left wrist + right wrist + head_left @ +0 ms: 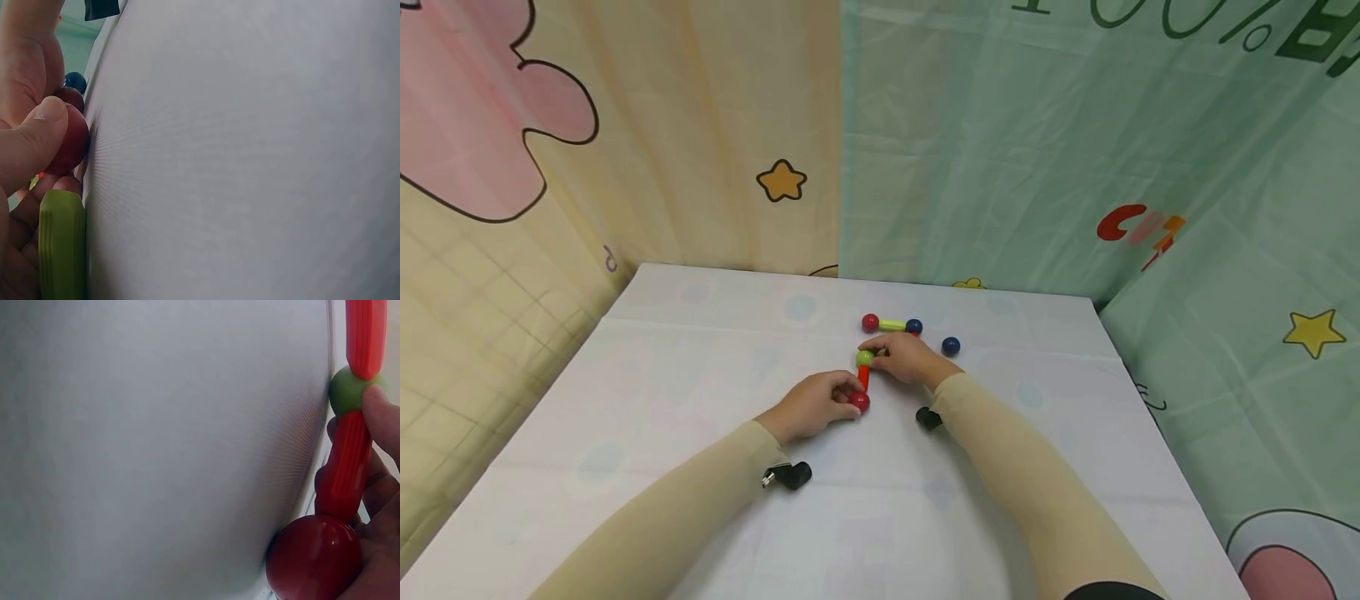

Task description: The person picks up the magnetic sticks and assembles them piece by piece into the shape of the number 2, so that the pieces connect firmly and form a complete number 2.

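Observation:
My left hand (816, 404) pinches a glossy red ball (860, 402), with the thumb on it in the left wrist view. A red rod (863, 379) runs from this ball to a green ball (865, 358). At the green ball, my right hand (906, 357) grips with thumb and fingers. The right wrist view shows two red rods meeting the green ball; the nearer rod (345, 465) ends in a red ball (315, 557) beside the palm. Close to the left fingers lies a yellow-green rod (62, 240), hidden from above by that hand.
Farther back, a red ball (870, 322), a yellow-green rod (892, 326) and a dark blue ball (913, 327) lie in a row. A separate dark blue ball (951, 346) sits right of them. Patterned curtains (962, 167) stand behind the white table (700, 358).

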